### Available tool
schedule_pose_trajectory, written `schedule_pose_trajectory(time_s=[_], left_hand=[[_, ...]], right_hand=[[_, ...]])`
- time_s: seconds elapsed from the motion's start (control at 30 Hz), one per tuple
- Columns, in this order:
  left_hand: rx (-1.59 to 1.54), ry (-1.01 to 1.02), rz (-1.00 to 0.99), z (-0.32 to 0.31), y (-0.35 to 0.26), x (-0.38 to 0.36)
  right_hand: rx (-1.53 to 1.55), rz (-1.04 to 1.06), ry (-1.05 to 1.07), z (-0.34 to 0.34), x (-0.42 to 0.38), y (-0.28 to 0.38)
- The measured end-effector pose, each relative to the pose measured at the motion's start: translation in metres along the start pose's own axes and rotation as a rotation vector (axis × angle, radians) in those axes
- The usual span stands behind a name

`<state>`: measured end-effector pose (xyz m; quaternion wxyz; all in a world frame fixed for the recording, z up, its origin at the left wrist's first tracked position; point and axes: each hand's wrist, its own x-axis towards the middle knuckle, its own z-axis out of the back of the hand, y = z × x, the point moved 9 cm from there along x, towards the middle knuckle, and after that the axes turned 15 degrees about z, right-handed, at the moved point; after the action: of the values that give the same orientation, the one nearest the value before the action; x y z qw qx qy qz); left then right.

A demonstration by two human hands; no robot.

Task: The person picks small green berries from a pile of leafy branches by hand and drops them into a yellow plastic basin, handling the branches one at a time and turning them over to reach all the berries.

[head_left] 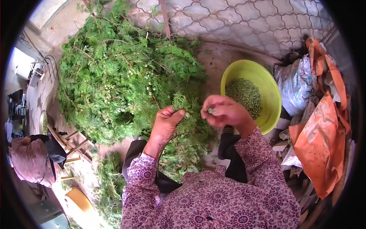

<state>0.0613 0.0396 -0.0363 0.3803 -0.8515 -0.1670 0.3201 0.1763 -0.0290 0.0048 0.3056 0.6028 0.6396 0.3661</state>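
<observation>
My left hand (167, 124) is closed, pinching a green conifer sprig (181, 105) with flat, scaly leaves. To its right, my right hand (225, 112) is closed with a small pale green cone (210, 111) between thumb and fingers. Just beyond the right hand stands a yellow-green basin (271, 89), partly covered by that hand and forearm. Inside it lies a heap of small green cones (244, 95). A large pile of cut conifer branches (110, 76) spreads ahead and to the left, with pale cones among the foliage.
Orange bags (320, 141) and a white woven sack (293, 84) lie at the right. A wire mesh (236, 23) runs across the back. At the left are a wooden stool (76, 141), another person (32, 160) and an orange-yellow tub (80, 200). More branches (110, 187) lie beside my legs.
</observation>
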Motion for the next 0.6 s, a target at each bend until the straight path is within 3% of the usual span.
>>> schedule_pose_trajectory(time_s=[0.07, 0.37, 0.6], left_hand=[[0.032, -0.030, -0.018, 0.001, 0.003, 0.004], [0.119, -0.003, -0.085, -0.013, -0.003, 0.002], [0.229, -0.066, -0.118, -0.008, 0.007, 0.007]], right_hand=[[-0.163, -0.138, -0.052, 0.005, 0.003, -0.016], [-0.565, -0.038, -0.084, 0.012, 0.020, -0.029], [-0.500, -0.005, -0.127, 0.022, 0.016, -0.043]])
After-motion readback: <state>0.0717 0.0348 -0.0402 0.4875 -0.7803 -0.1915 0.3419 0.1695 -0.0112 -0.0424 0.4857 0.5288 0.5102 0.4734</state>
